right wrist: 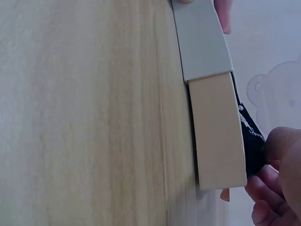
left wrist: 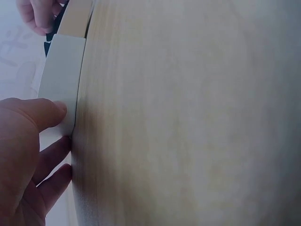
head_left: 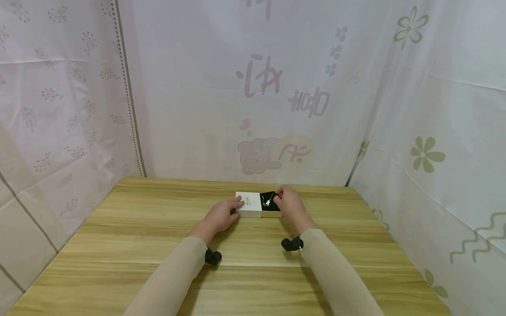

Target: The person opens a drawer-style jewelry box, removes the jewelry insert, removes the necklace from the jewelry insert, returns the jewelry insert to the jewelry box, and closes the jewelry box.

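Pale patterned curtains (head_left: 189, 109) back a wooden table (head_left: 249, 281) where, from my remote post, I see a small box (head_left: 251, 213) near the 12 o'clock edge, long axis running 9 to 3, its tan drawer (right wrist: 218, 134) jutting toward 3 o'clock from a white sleeve (right wrist: 202, 42). At 9 o'clock the left hand (head_left: 221, 215) grips the sleeve; at 3, the right hand (head_left: 291, 204) appears to pinch a black insert (right wrist: 254, 153) bearing a silver chain (head_left: 267, 202), its outer end seemingly raised. I judge the step to be handling that insert; the next move calls for a steady sleeve and light fingers.
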The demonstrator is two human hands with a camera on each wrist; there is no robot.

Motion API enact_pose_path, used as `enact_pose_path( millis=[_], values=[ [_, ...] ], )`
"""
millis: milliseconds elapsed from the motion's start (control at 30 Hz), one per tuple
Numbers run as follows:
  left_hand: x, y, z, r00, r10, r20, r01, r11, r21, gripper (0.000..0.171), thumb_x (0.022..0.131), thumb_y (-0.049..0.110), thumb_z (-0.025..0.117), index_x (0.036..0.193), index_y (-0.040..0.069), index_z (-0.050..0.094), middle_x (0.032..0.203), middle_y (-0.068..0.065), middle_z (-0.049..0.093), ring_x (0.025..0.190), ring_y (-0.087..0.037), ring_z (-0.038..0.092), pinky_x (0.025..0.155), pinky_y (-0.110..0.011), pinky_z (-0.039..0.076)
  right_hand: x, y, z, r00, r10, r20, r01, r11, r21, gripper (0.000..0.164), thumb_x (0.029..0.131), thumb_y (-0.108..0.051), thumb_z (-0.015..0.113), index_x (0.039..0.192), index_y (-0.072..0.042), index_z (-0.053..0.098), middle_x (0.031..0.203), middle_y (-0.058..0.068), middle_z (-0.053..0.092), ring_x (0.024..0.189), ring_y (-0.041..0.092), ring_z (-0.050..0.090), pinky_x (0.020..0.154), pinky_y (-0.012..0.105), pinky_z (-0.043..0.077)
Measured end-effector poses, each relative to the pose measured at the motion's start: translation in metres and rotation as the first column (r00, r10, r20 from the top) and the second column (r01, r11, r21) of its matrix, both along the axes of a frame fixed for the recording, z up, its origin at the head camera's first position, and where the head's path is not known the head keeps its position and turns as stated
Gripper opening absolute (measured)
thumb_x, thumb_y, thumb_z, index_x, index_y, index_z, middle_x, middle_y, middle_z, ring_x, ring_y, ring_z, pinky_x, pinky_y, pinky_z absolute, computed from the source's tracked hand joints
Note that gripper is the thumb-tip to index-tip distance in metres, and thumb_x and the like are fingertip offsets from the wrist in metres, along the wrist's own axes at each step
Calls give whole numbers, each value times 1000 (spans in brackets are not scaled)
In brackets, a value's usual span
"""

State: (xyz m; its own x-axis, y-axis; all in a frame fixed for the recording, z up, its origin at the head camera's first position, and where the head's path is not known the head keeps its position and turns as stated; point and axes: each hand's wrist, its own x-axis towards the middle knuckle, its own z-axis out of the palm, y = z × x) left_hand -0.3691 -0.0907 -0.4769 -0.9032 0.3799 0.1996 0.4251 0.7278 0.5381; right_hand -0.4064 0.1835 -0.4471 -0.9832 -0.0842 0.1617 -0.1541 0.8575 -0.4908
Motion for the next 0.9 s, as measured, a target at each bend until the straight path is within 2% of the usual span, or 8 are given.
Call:
enact_pose_path(
  millis=[233,433,667,767,900],
  values=[
    [-3,-1,-2,1000,-6,-2,6,1000,-8,49,109,13,69,157,13,62,171,-5,50,157,-37,50,130,-53,42,-3,5,-1,999,-5,36,11,987,-157,43,111,-25,63,147,-1,60,134,19,72,124,38,69,109,55,58],
    [-3,0,-3,1000,-10,-12,10,1000,-19,49,108,12,69,157,12,62,171,-7,50,156,-38,51,129,-54,43,-3,10,1,998,17,58,1,954,-300,43,108,-26,67,141,1,66,134,23,72,123,40,69,106,54,59],
    [-3,0,-3,1000,-14,-14,14,1000,-15,49,108,11,70,156,11,63,170,-8,51,155,-38,52,128,-55,43,0,15,6,990,60,129,-14,945,-328,47,104,-25,68,148,-7,64,137,21,70,121,39,70,93,47,60],
    [-3,0,-3,1000,-11,-13,11,1000,-9,49,108,11,70,156,11,63,170,-7,51,155,-38,52,128,-55,43,2,17,8,987,65,149,-13,945,-327,48,103,-23,68,146,-2,65,138,24,70,124,40,69,99,50,60],
    [-3,0,-4,1000,-6,-8,6,1000,1,49,108,12,70,156,12,63,170,-6,51,156,-37,51,129,-54,43,3,17,9,986,61,153,-14,956,-293,41,102,-23,70,133,3,73,133,23,74,123,38,70,107,54,58]
  ],
)
